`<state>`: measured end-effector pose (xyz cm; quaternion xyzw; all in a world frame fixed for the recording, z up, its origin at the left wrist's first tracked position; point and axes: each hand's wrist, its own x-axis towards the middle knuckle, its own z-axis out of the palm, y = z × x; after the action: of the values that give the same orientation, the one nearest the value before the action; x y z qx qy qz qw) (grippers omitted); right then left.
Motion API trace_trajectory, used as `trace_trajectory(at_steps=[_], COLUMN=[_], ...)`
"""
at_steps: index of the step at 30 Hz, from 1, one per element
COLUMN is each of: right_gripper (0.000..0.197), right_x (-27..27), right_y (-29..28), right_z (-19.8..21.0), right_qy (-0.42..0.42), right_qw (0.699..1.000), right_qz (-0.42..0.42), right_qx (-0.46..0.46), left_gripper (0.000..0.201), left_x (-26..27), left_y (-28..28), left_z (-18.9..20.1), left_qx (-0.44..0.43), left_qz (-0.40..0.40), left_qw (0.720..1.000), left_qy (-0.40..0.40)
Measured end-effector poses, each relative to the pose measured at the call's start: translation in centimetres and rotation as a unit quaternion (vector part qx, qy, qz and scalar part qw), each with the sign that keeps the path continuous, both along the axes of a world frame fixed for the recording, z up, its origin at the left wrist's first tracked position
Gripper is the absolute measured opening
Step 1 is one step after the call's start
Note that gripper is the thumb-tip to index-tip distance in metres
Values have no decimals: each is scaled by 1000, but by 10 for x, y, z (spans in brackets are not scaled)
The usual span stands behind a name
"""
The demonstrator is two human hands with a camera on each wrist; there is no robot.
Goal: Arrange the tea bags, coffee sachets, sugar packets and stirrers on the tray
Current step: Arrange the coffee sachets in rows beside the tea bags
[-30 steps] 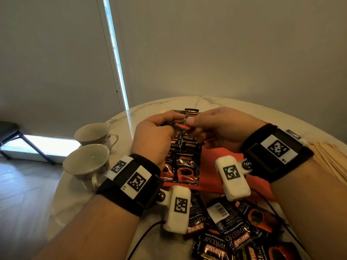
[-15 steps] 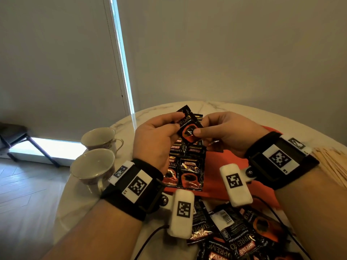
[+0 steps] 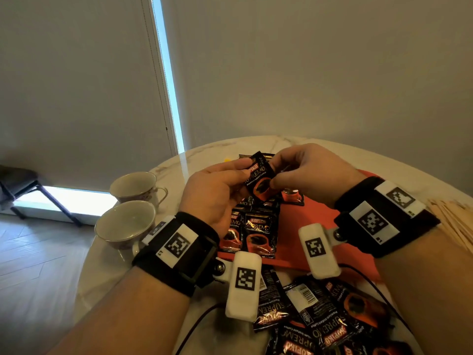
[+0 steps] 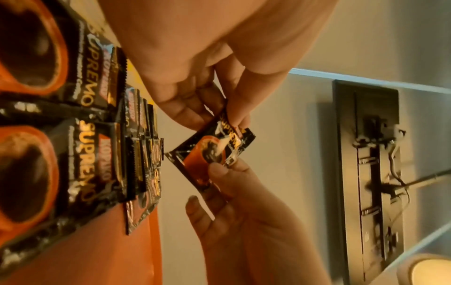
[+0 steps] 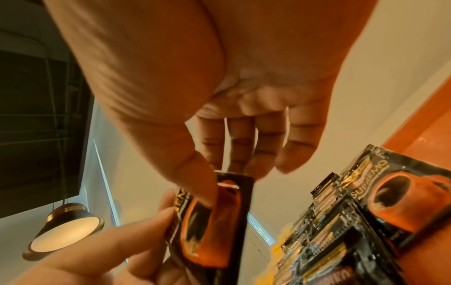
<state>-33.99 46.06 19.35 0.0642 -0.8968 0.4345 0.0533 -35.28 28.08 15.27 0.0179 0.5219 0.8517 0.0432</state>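
Note:
Both hands hold one black-and-orange coffee sachet (image 3: 259,179) in the air above the orange tray (image 3: 312,226). My left hand (image 3: 244,175) pinches its left side with the thumb on the printed face. My right hand (image 3: 275,174) pinches its right edge between thumb and forefinger. In the left wrist view the sachet (image 4: 214,154) hangs tilted between the two sets of fingertips. The right wrist view has the thumb pressed on the sachet (image 5: 219,221). Overlapping sachets (image 3: 258,234) lie in two rows on the tray's left part.
A heap of loose coffee sachets (image 3: 320,319) lies on the marble table near me. Two teacups (image 3: 125,224) (image 3: 134,185) stand at the table's left edge. Wooden stirrers (image 3: 453,221) lie at the right. Something yellow (image 3: 226,160) peeks out beyond the tray.
The sachet, held edge-on between my hands a second ago, has been turned so its printed face points up at me. Both hands stayed above the tray's far left part.

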Motion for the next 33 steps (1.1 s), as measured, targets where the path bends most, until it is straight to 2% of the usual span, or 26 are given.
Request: trace_trajectory(at_steps=[3,6,9,12,16,20,33], right_gripper=[9,6,10,15,9,8,9], right_x=[1,-1,-8,-16,-24,-23,-18], right_y=[-2,4,18,35,50,53,51], right_z=[1,1,-6,-22,-38,-44,-46], right_qy=[-14,-63,-81,-123,-182,-234,-238], right_qw=[1000,992,972,940,921,913,911], right_qz=[-25,-37,-96,-165,-241,-248,-241], right_qx=[-7,-102,-200,-272,-245,-225,-234], left_gripper=[20,21,30,26,19,15,19], left_x=[-1,-1,-3,-4,-5,-4,-6], left_y=[0,0,-1,-2,-2,-3,-1], left_z=[-3,-3,-3,-2,-3,-2,-3], left_qx=[-29,-18,-3,-1,-11,-9,1], left_qz=[7,16,31,40,43,38,43], left_qw=[999,1000,999,999,999,999,998], left_qy=[22,16,4,-6,-11,-14,-35])
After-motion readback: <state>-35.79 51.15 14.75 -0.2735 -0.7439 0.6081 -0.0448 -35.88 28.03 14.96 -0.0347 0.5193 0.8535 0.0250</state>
